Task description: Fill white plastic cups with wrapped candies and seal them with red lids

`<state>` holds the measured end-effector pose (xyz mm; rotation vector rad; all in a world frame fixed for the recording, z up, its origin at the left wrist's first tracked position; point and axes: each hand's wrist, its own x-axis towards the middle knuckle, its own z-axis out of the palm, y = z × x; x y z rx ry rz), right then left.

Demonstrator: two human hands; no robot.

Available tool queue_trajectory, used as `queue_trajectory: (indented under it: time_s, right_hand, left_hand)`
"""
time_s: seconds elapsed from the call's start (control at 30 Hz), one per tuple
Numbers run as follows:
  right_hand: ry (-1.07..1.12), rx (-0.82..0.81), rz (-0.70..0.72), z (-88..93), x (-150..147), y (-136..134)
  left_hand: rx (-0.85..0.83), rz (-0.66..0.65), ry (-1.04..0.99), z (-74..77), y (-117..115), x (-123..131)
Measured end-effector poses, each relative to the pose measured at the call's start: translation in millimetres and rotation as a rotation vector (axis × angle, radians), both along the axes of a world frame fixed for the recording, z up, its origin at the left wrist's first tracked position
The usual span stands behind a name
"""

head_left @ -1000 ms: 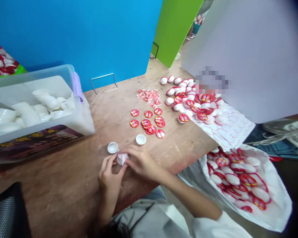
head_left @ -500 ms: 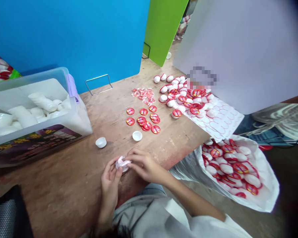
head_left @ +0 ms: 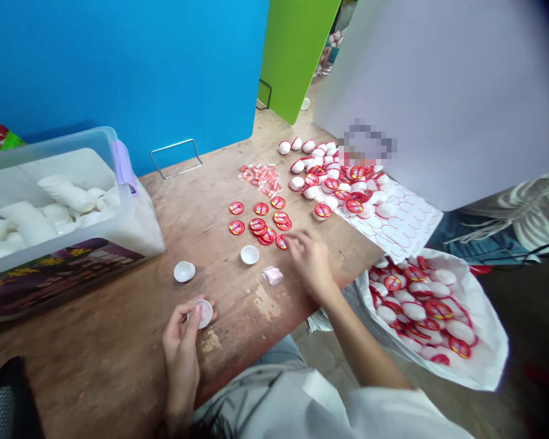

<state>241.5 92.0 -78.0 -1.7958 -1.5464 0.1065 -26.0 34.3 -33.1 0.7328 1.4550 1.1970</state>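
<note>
My left hand [head_left: 183,341] is closed round a small white plastic cup [head_left: 204,313], its opening turned up. At the right edge of a group of round red lids [head_left: 258,225] printed in yellow is my right hand [head_left: 308,259]. Its fingers are apart and reach a red lid [head_left: 282,242], which they partly cover. A crumpled pale pink packet [head_left: 272,275] lies on the table between my hands. Nearby stand two more white cups, one near cup [head_left: 184,272] and one farther cup [head_left: 249,255].
Small red-and-clear packets [head_left: 261,178] lie behind the lids. Lidded cups [head_left: 333,177] are piled at the back right beside printed sheets [head_left: 388,222]. A clear bin [head_left: 141,222] of white cups stands left. A white sack [head_left: 494,366] of lidded cups sits right. Blue [head_left: 132,73] and grey [head_left: 430,97] panels rise behind.
My right hand has left the cup and moved right and away to the red lids. The pink packet, held over the cup before, now lies on the table. My left hand shifted left with the cup.
</note>
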Motion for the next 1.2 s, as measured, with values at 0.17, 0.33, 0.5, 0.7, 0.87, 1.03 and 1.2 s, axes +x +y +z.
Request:
queue_trajectory:
  time_s: [0.17, 0.33, 0.5, 0.7, 0.87, 1.03, 1.2]
  right_hand:
    - [-0.172, -0.068, -0.015, 0.6, 30.3, 109.8]
    - [-0.171, -0.131, 0.034, -0.9, 28.2, 164.8]
    - [-0.085, -0.044, 0.106, 31.8, 5.1, 117.4]
    - [0.538, -0.057, 0.724, 51.4, -74.1, -20.1]
    - [0.472, -0.026, 0.462, 22.1, -115.2, -70.7]
    - [0.39, -0.109, 0.294, 16.3, -116.0, -67.5]
    - [0.356, -0.16, 0.615, 37.7, -104.8, -66.4]
  left_hand:
    - [-0.003, 0.047, 0.003, -2.5, 1.5, 9.6]
    - [-0.077, 0.065, 0.001, -2.2, 1.8, 13.7]
    - [-0.128, 0.084, -0.021, -6.3, 6.3, 14.0]
    - [-0.168, 0.035, -0.055, -9.1, 11.1, 30.4]
    - [-0.274, -0.112, -0.247, 0.1, 8.1, 32.6]
    - [-0.26, -0.26, -0.28, 8.4, 3.5, 26.9]
    - [-0.249, -0.174, -0.205, 8.5, 2.1, 24.8]
